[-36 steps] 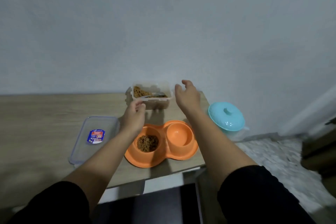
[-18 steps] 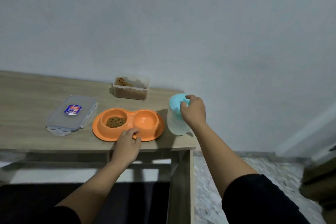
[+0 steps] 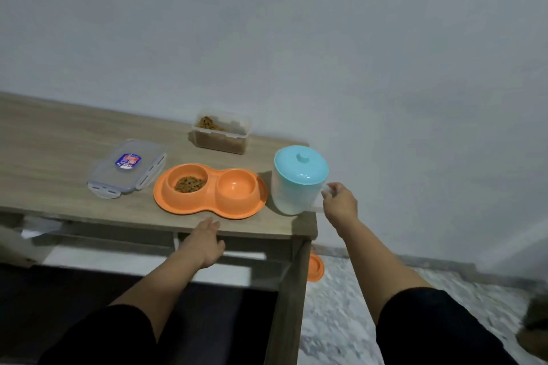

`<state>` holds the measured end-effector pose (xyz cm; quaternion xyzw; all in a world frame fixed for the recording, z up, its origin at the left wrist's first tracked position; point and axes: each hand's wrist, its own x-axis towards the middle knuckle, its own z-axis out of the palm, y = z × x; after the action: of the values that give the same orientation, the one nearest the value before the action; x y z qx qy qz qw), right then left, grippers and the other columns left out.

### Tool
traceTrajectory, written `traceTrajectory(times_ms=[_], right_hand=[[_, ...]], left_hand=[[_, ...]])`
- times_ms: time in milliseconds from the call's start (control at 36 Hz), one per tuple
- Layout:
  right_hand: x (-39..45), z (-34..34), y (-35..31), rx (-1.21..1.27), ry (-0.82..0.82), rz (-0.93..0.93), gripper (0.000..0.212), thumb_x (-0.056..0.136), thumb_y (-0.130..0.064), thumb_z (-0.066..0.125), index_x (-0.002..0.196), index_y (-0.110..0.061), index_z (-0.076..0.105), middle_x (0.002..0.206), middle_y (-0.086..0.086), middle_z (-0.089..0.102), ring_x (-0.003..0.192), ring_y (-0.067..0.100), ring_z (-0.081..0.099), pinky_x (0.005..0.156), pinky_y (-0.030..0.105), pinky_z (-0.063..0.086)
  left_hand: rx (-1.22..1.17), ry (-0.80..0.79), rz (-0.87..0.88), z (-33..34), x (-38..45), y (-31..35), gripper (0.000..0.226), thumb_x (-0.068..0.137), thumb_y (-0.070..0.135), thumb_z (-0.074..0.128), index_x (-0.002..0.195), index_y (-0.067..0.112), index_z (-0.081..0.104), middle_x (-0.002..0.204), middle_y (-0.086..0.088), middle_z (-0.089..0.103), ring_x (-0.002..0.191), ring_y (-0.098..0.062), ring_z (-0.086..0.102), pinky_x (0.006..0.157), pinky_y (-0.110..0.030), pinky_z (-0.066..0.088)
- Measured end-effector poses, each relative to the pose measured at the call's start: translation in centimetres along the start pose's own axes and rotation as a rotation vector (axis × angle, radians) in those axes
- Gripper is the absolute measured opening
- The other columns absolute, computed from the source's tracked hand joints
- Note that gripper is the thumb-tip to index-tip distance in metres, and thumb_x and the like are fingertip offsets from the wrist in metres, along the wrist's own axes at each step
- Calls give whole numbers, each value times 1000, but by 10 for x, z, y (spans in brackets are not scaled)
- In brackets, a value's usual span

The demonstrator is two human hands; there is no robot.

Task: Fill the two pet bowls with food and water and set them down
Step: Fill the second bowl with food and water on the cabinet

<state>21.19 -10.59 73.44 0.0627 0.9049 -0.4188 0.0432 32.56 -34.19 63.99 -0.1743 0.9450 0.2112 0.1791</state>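
Now right hand (image 3: pixel 338 204) grip holds the jug (image 3: pixel 296 184) handle at the table (image 3: pixel 59 139) corner; left hand (image 3: pixel 206 243) loose.

The light is dim, cool and even, with no glare. The translucent jug with a pale blue lid (image 3: pixel 299 179) throws a soft shadow leftward across the light wooden desk (image 3: pixel 59 139), so the source is perhaps to the right. The speckled grey floor (image 3: pixel 341 305) is smeared by motion blur. Wide-angle distortion tilts the desk edge.
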Motion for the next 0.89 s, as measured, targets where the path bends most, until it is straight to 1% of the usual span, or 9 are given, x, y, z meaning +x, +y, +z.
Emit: traceTrajectory(times_ms=[56,139,250,389,500,611,722,833,889], right_hand=[[5,-2,1,-55,-10,-36,25,98,-12,45,116,-5,59,116,15,63,102,28,57,86,36,47],[11,-4,2,-128,-25,-87,20,96,-8,46,106,-2,62,106,17,65,89,25,55,77,33,45],[11,-3,2,-129,13,-126,22,96,-4,45,107,-2,63,104,16,65,88,24,55,80,35,48],[12,-7,-4,-181,26,-206,29,92,5,42,108,-2,65,98,12,64,87,23,54,76,30,44],[13,-11,-16,-215,13,-261,37,85,14,38,104,-2,66,94,13,63,88,26,56,81,36,49],[17,-11,-25,-295,-24,-317,35,80,13,38,95,-3,66,84,9,58,78,24,50,67,27,40],[20,-9,-33,-393,-37,-356,31,78,12,39,93,1,64,86,18,61,78,29,50,63,28,38],[21,-7,-40,-471,-43,-413,34,78,12,41,98,0,65,97,16,63,85,30,54,65,27,36],[20,-6,-43,-525,-35,-440,35,77,11,41,99,-2,65,98,15,63,84,28,52,65,28,35]], left_hand=[[31,-40,-7,-2,0,2,66,100,32,41,155,11,11,164,-5,-3,151,-21,6,121,-31,12],[54,-89,-10,-6,-2,2,68,101,30,41,156,12,5,164,-5,-7,151,-22,3,121,-31,10],[49,-125,-3,-9,-4,-2,69,101,27,42,156,14,3,163,-4,-9,151,-22,1,120,-31,8],[37,-144,-1,-11,-6,-3,70,100,28,43,156,16,2,163,-3,-9,151,-22,-1,120,-32,7],[24,-156,3,-11,-5,-4,71,100,28,45,156,16,2,163,-2,-9,151,-20,-4,121,-33,6],[9,-174,5,-13,-4,-5,71,100,27,45,156,17,3,163,-1,-10,151,-19,-5,121,-33,6],[-19,-187,3,-15,-3,-6,70,99,25,45,156,18,3,163,0,-10,151,-18,-7,122,-34,4],[-27,-196,5,-16,-3,-7,70,100,25,44,156,18,4,163,1,-10,151,-18,-8,122,-34,3],[-30,-200,4,-16,-4,-7,70,100,25,44,156,18,3,163,1,-10,151,-19,-8,122,-34,4]])
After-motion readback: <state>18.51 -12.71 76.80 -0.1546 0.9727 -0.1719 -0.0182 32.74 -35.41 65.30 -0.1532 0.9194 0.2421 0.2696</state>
